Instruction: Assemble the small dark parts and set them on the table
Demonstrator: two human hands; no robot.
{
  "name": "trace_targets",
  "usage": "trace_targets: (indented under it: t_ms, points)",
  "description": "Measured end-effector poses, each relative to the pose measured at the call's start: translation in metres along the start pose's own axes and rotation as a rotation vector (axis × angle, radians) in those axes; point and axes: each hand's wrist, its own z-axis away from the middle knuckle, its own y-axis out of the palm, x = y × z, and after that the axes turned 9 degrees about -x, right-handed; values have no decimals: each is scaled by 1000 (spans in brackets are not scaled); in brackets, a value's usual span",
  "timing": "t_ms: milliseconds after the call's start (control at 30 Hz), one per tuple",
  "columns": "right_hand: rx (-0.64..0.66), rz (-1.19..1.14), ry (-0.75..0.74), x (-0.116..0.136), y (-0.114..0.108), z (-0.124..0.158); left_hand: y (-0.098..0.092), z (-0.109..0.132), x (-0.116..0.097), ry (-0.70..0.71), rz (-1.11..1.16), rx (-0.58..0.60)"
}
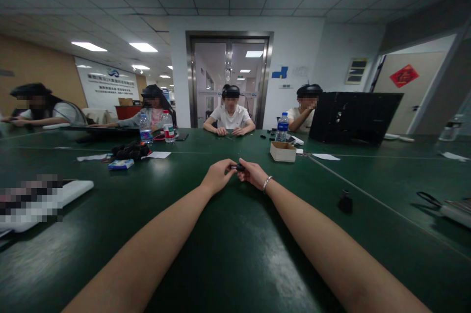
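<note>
Both my arms stretch out over the dark green table [228,254]. My left hand [218,175] and my right hand [253,173] meet above its middle, fingers pinched together on a small black part [239,168] held between them. A bracelet circles my right wrist. What the small part is I cannot make out.
A small cardboard box [283,151] stands beyond my hands. A black clip-like piece [345,202] lies to the right, a heap of black parts [129,150] to the far left with papers. Water bottles [168,127], an open laptop [353,117] and several seated people line the far side.
</note>
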Motion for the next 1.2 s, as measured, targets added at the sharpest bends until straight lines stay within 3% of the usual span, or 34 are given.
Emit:
trace_targets:
  t_ms: [133,400,667,900,1200]
  points:
    - [-59,57,2,1,2,-2,-1,-1,-6,21,-30,13]
    - [24,50,-25,-1,3,-3,9,0,4,-233,167,-69]
    - [0,52,-39,0,0,0,-3,0,-1,-27,-99,86]
    - [-69,157,-49,-1,3,-2,-1,-1,-2,69,-190,62]
    - [-42,46,-63,0,6,1,1,-1,-3,-96,-147,49]
